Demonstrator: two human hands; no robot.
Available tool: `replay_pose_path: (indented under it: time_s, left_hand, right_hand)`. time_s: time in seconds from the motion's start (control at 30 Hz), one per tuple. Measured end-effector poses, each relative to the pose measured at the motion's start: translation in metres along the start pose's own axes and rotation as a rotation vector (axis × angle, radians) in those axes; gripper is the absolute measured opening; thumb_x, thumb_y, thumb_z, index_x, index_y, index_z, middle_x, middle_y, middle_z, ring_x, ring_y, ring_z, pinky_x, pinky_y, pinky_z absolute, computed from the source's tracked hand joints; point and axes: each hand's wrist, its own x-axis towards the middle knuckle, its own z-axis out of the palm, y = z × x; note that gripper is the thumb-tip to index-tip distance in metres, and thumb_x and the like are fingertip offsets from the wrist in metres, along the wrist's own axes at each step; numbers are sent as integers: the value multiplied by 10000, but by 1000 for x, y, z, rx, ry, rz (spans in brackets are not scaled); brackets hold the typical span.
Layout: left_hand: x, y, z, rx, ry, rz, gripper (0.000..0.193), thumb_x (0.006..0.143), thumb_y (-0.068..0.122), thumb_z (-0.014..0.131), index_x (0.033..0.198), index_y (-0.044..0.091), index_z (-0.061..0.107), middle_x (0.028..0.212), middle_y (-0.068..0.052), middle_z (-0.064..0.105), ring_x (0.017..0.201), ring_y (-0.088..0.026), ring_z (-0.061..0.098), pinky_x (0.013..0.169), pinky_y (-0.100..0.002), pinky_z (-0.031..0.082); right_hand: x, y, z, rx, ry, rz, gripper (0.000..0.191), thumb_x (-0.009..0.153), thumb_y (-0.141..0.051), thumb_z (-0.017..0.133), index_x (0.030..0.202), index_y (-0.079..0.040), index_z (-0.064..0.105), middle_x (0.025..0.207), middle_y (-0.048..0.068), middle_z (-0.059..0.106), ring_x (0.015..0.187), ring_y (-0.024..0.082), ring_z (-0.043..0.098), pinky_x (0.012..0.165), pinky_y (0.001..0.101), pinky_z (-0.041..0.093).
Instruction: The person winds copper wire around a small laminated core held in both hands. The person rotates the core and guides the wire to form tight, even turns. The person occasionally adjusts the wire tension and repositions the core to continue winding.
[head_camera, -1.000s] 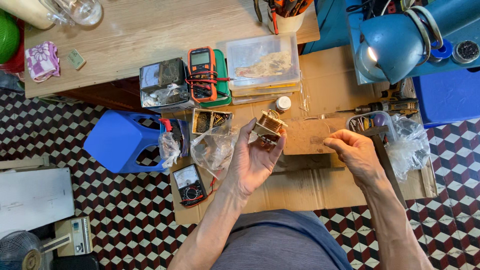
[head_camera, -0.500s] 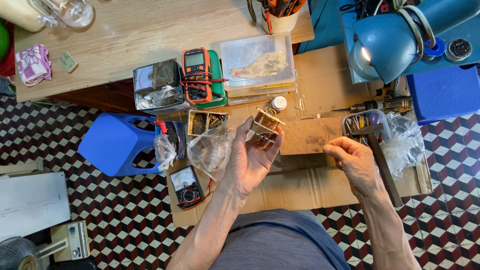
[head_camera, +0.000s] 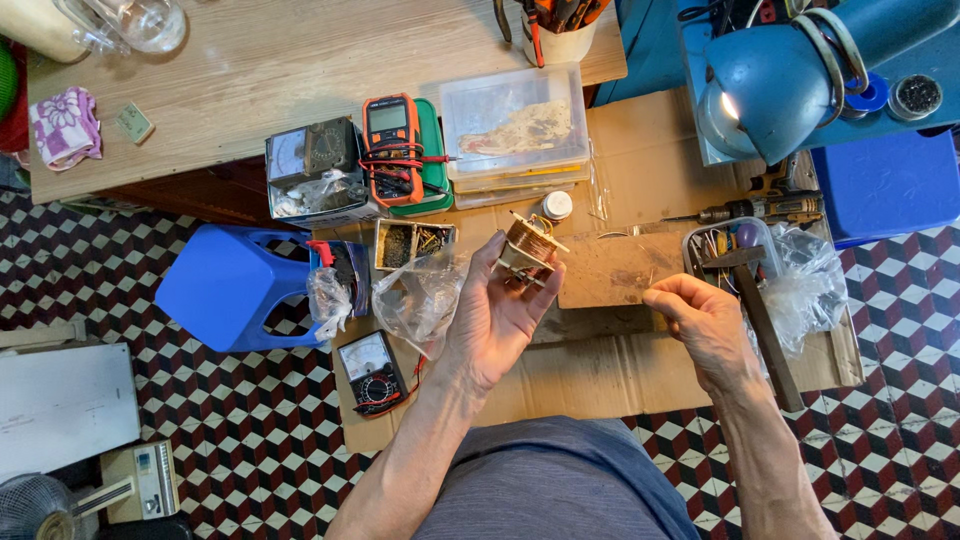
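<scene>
My left hand (head_camera: 495, 315) holds up a small coil of copper wire on a pale bobbin (head_camera: 528, 248), pinched at the fingertips above a sheet of cardboard (head_camera: 600, 370) on the floor. My right hand (head_camera: 705, 325) is to the right, fingers pinched together near the edge of a brown board (head_camera: 610, 268). It seems to hold a thin wire, too fine to make out. A hammer (head_camera: 755, 300) lies just right of that hand.
An orange multimeter (head_camera: 392, 150), a grey meter box (head_camera: 312, 170) and a clear plastic box (head_camera: 515, 125) line the wooden table edge. A blue stool (head_camera: 225, 285) lies left; a small black meter (head_camera: 370, 372) sits below it. A lit blue lamp (head_camera: 770, 90) hangs top right.
My right hand has drawn back slightly toward me and to the right. The left hand keeps the coil raised in nearly the same place.
</scene>
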Motion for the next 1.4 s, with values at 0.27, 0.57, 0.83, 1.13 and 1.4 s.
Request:
replay_pose_path:
  time_s: [0.27, 0.57, 0.83, 1.13, 1.4]
  left_hand:
    - [-21, -9, 6, 122, -125, -163, 440, 963, 295, 719, 1247, -21, 604, 1136, -158, 686, 984, -246, 710, 879, -356, 635]
    - [-44, -13, 8, 582, -261, -281, 573, 915, 291, 742, 1350, 5, 500, 1158, -134, 683, 962, -204, 709, 827, -356, 636]
    - [-40, -14, 5, 953, -206, -176, 634, 841, 283, 780, 1353, 27, 507, 1100, -133, 677, 935, -154, 681, 722, -317, 623]
    - [-32, -15, -6, 921, -212, -158, 669, 836, 304, 785, 1365, 25, 483, 1092, -127, 699, 866, -152, 677, 735, -299, 607]
    - [-32, -14, -7, 962, -201, -122, 648, 842, 266, 773, 1363, 14, 482, 1092, -100, 677, 856, -147, 670, 746, -301, 600]
  right_hand:
    - [28, -10, 14, 44, -110, -1, 104, 918, -146, 729, 902, -43, 724, 710, -54, 556, 601, 48, 409, 538, 225, 318]
    - [29, -107, 36, -315, -212, -555, 169, 999, -178, 694, 995, -10, 717, 840, -27, 651, 783, 39, 552, 682, 214, 464]
    - [-6, -145, 41, -520, -41, -532, 187, 1006, -216, 690, 1026, -36, 733, 818, -15, 687, 700, 56, 574, 592, 235, 464]
    - [-21, -144, 36, -565, -21, -639, 183, 1044, -191, 702, 1047, -10, 728, 843, 25, 648, 728, 71, 550, 618, 243, 453]
    - [-21, -146, 38, -525, -15, -662, 185, 1059, -187, 693, 1063, -4, 720, 876, 9, 663, 778, 60, 576, 672, 230, 481]
